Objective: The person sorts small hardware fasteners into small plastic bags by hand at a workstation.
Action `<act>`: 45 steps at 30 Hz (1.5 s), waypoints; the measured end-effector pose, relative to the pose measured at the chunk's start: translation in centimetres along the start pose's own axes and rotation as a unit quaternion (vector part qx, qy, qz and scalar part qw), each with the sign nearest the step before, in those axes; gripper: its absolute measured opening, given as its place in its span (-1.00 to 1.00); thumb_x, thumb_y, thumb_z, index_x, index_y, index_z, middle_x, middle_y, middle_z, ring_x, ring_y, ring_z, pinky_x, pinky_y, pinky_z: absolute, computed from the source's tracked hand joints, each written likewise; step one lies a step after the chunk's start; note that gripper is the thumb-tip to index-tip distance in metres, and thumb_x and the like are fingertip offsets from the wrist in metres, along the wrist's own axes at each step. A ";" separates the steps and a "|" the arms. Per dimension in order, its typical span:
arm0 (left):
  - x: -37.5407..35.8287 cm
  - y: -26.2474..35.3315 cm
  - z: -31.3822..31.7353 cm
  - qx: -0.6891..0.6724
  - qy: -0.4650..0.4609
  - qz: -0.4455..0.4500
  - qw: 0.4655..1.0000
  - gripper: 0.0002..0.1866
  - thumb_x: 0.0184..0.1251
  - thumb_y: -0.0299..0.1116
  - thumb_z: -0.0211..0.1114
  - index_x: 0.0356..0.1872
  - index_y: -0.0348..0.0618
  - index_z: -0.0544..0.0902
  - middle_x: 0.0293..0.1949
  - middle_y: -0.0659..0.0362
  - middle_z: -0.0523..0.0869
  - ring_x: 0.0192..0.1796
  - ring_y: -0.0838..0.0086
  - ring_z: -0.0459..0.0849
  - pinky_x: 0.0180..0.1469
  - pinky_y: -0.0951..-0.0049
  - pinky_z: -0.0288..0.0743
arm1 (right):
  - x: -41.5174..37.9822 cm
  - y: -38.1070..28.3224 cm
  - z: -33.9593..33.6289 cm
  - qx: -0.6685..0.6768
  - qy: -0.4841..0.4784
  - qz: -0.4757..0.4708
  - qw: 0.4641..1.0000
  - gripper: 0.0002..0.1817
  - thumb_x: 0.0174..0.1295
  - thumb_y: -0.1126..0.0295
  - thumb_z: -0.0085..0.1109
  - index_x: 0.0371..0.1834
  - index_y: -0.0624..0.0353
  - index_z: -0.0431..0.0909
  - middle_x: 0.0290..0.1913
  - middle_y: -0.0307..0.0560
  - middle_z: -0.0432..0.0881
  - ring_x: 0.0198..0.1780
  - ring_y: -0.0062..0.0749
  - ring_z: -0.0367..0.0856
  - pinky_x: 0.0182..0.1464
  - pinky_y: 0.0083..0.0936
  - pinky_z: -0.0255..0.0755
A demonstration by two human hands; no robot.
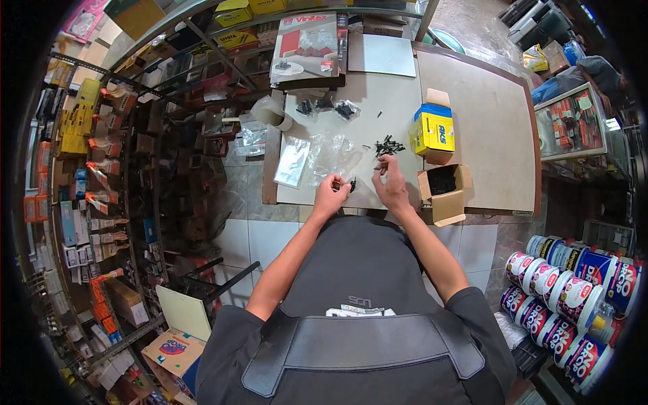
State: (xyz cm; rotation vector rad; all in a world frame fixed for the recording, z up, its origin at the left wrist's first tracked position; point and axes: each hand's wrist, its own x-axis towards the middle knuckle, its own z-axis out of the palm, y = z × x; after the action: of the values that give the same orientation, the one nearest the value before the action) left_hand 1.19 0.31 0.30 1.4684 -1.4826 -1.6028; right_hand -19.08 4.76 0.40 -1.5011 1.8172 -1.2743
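Note:
Over the front of the table, my left hand (331,195) pinches a small clear plastic bag, with dark screws (353,184) showing at its fingertips. My right hand (391,183) is just in front of a loose pile of black screws (389,146). Its fingers are bent toward the thumb, and I cannot tell what small thing they hold. Flat clear plastic bags (332,156) lie on the table beyond my left hand. Farther back are small filled bags (347,110) with black contents. An open carton (442,181) of dark small pieces stands to the right of my right hand.
A yellow and blue box (435,131) stands open behind the carton. A stack of silvery bags (292,162) and a roll (271,113) are at the table's left edge. A large Vinilex box (305,47) stands at the back. Paint tubs (563,290) are stacked at lower right.

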 end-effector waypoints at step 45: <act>-0.4 -0.1 -0.2 0.010 0.001 -0.015 1.000 -0.79 0.25 -0.35 0.41 -0.25 -0.27 0.63 -0.44 0.19 0.71 -0.40 0.56 0.65 -0.28 0.45 0.53 | 1.2 3.6 0.0 -0.052 -0.009 0.119 0.991 -0.87 0.30 0.48 0.24 -0.13 0.24 0.59 -0.27 -0.01 0.64 -0.28 -0.24 0.64 -0.17 -0.36 0.54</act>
State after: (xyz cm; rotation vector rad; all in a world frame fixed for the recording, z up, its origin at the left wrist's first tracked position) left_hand 1.53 0.60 0.37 1.5093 -1.4858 -1.6070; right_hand -21.24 3.58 -2.50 -1.2955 2.0097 -1.0633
